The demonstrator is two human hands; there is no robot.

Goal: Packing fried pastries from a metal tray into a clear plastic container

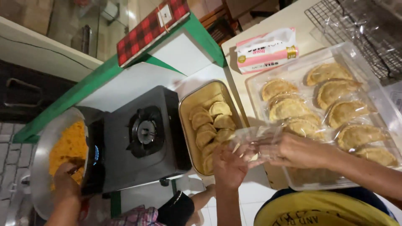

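Note:
My left hand (pixel 229 166) and my right hand (pixel 298 150) meet just in front of me, both pinching a small clear plastic bag (pixel 255 137) between them. The bag hangs over the gap between a metal tray (pixel 187 109) of bare half-moon pastries (pixel 211 121) on the left and a clear plastic tray (pixel 255 86) of pastries (pixel 335 106) wrapped singly in plastic on the right. Whether anything is inside the bag I cannot tell.
A black single-burner gas stove (pixel 144 134) sits left of the metal tray. Further left, another person's hand (pixel 65 184) reaches into a metal wok (pixel 44 167) of yellow crumbs. A pink-and-white tissue pack (pixel 266 50) and a wire rack (pixel 360 29) lie at the back right.

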